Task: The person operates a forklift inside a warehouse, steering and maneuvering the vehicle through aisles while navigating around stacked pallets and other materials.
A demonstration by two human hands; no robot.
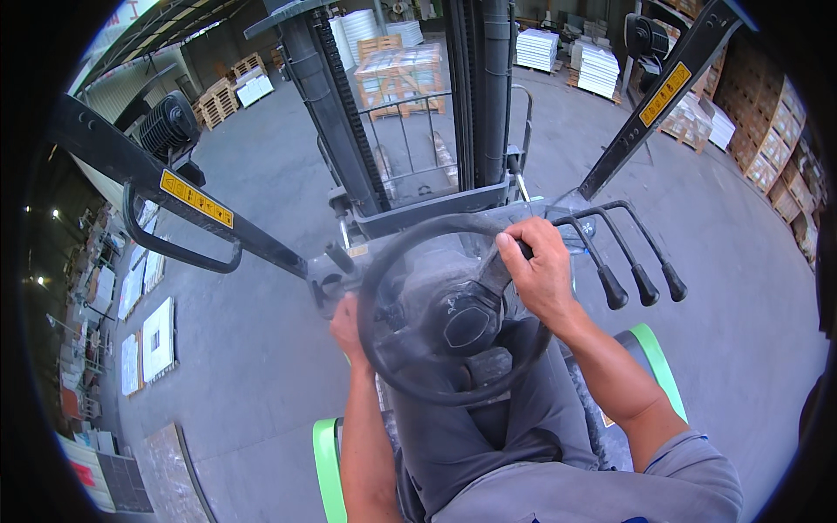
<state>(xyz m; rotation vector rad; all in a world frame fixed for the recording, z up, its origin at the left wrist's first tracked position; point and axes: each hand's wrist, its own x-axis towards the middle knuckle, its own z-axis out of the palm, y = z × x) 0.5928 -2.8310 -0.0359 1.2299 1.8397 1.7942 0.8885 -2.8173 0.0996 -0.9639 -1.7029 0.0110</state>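
Observation:
I sit on a forklift, facing its black steering wheel (462,399). My right hand (534,266) is closed on the spinner knob (525,249) at the wheel's upper right. Left of the wheel, my left hand (347,329) is closed low beside the dashboard; what its fingers hold is hidden. Just above it, a short dark lever (338,256) sticks up from the console. Three black-knobbed control levers (645,284) reach out to the right of my right hand.
Ahead stands the dark mast (336,113) with the load guard (405,131) and forks (443,155). A wrapped pallet load (401,77) sits beyond. Stacked boxes (767,131) line the right side. White panels (159,340) lie on the floor at left. Slanted posts (196,202) flank me.

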